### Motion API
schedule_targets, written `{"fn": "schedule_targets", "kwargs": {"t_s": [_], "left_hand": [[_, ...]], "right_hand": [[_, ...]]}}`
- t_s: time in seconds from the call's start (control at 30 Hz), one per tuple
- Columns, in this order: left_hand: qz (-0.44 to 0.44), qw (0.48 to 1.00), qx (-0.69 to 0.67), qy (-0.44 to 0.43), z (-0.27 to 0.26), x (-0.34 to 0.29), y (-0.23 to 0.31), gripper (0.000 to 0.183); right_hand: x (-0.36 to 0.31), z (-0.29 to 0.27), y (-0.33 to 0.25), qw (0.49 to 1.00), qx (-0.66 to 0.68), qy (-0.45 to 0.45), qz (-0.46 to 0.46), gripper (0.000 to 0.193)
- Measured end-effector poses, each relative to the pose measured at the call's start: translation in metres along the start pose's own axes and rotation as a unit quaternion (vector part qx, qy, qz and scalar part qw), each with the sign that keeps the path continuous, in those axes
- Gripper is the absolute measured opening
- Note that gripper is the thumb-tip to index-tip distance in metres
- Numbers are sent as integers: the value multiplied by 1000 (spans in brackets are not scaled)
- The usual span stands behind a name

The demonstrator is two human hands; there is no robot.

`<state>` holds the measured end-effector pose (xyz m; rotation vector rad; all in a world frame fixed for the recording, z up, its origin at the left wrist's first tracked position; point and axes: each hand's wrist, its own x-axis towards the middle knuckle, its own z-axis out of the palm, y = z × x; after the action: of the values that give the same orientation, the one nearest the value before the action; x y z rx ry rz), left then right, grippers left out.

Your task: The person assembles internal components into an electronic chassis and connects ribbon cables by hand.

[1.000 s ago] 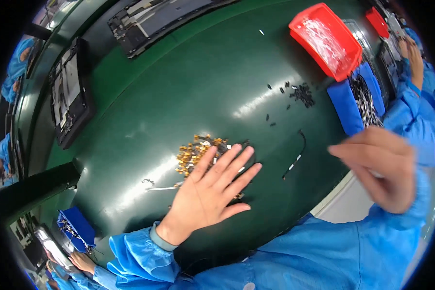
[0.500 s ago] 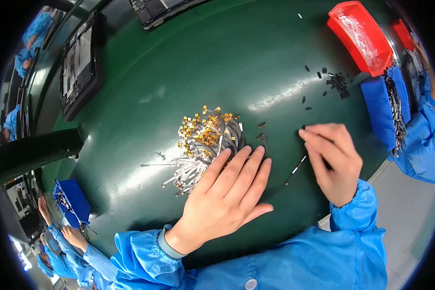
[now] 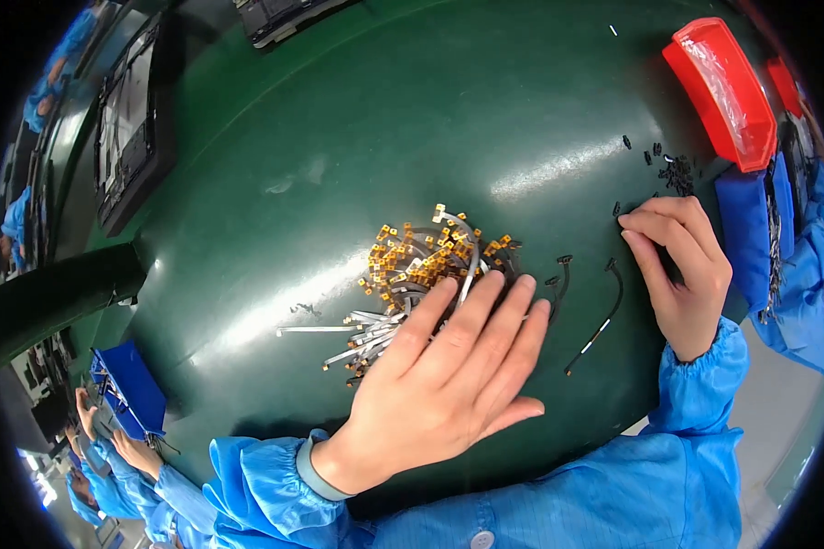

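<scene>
My left hand (image 3: 458, 375) lies flat, fingers extended, over the near right side of a pile of thin grey and white cables (image 3: 384, 334) with gold-coloured tabs. Some of the pile is hidden under it. To the right, my right hand (image 3: 682, 274) is curled, thumb and forefinger nearly together. A small black piece (image 3: 617, 209) lies right at its fingertips; whether anything is pinched between them I cannot make out. Between the hands rests a single black cable (image 3: 620, 295) with a white band and a small end connector. Another dark cable (image 3: 563, 279) curves beside the pile.
Several small black pieces (image 3: 676, 176) are scattered at the far right, near a red bin (image 3: 723, 101) holding clear plastic. A blue bin (image 3: 743, 233) with cables stands beside it. Another blue bin (image 3: 135, 389) and a dark framed panel (image 3: 128, 128) are at left; co-workers sit beyond.
My right hand has moved right and away from the single cable toward the small black pieces, leaving that cable fully uncovered. My left hand stays on the pile. The view has shifted slightly.
</scene>
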<state>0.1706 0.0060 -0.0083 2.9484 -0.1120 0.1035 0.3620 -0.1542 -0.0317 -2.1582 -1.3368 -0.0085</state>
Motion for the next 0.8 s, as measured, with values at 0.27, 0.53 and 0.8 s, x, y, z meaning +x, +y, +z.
{"fn": "schedule_targets", "kwargs": {"t_s": [0.27, 0.53, 0.8], "left_hand": [[-18, 1000, -10, 21, -2, 12, -2, 59], [8, 999, 28, 30, 6, 21, -6, 56], [9, 999, 26, 33, 9, 23, -6, 58]], "right_hand": [[18, -8, -10, 999, 27, -6, -15, 14], [45, 18, 0, 979, 4, -58, -195, 19], [54, 20, -10, 976, 119, -93, -156, 23]]}}
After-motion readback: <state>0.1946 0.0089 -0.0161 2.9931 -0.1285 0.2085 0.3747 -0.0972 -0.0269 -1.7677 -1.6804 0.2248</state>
